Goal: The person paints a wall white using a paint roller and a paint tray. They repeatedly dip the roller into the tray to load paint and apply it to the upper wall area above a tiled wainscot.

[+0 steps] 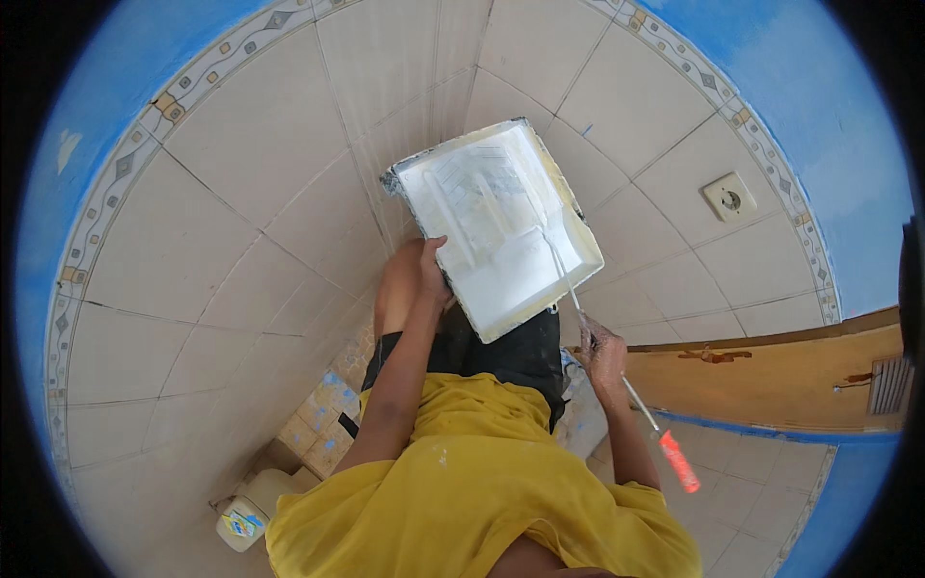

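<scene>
My left hand [434, 273] grips the left edge of a paint tray [462, 207], thumb over the rim. The tray is tilted in front of my legs, its inside coated with white paint and its rim crusted with dried paint. My right hand [603, 358] is closed around the metal rod of a paint roller [568, 279]. The roller's red handle [680, 462] sticks out below that hand. Its other end reaches into the lower right part of the tray, where the roller head blends with the white paint and is hard to make out.
Tiled walls [260, 173] meet in a corner ahead, with blue paint above a patterned border. A wall socket [729, 197] and a wooden door [771, 380] are on the right. Blue spots mark the floor [323, 405]; a pale container [243, 523] stands at the lower left.
</scene>
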Demonstrator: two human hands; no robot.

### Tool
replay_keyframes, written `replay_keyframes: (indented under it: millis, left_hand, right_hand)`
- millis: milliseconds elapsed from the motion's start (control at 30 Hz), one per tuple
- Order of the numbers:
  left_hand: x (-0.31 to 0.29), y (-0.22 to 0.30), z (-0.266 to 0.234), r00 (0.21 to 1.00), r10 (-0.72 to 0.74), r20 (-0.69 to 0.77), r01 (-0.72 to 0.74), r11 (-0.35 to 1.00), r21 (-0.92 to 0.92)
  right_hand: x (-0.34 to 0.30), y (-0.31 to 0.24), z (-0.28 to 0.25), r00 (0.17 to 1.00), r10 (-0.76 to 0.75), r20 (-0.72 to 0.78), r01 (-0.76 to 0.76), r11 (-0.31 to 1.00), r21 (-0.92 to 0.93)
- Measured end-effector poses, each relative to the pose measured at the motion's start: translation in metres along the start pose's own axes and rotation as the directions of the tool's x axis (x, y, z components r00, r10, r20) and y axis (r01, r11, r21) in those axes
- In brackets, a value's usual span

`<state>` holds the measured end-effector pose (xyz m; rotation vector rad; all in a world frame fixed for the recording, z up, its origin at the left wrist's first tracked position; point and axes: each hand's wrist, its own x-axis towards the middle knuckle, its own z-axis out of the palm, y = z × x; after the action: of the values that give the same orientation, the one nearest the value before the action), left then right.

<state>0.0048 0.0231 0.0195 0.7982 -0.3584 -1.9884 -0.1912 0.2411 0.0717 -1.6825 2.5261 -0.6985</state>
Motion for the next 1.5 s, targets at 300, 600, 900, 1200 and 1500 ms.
replay_keyframes:
  millis: [300, 600, 900, 1200, 1500]
  left_hand:
    - [0.009, -0.005, -0.009, 0.998, -0.033, 0.047, 0.034, 0.999, -0.031]
    - [-0.001, 0.005, -0.004, 0.999, -0.03, 0.02, 0.03, 1.0, -0.001]
    - [0.005, -0.007, -0.018, 0.999, -0.036, 0.035, 0.038, 0.997, -0.066]
    - [-0.005, 0.008, -0.003, 0.995, -0.048, 0.088, 0.045, 0.998, 0.035]
    - [0.005, -0.004, -0.015, 0.997, -0.023, 0.07, 0.027, 0.998, -0.063]
  right_hand:
    - [0.061, -0.047, 0.046, 0.989, -0.043, -0.145, 0.052, 0.997, 0.059]
    - [0.074, -0.043, 0.041, 0.978, -0.167, -0.123, 0.175, 0.983, 0.059]
    - [0.03, -0.022, 0.01, 0.992, -0.123, 0.039, 0.127, 0.983, -0.13]
    - [0.107, -0.07, 0.019, 0.969, -0.24, -0.052, 0.232, 0.965, -0.125]
    - [0.047, -0.044, -0.024, 0.974, -0.203, 0.103, 0.209, 0.977, -0.052]
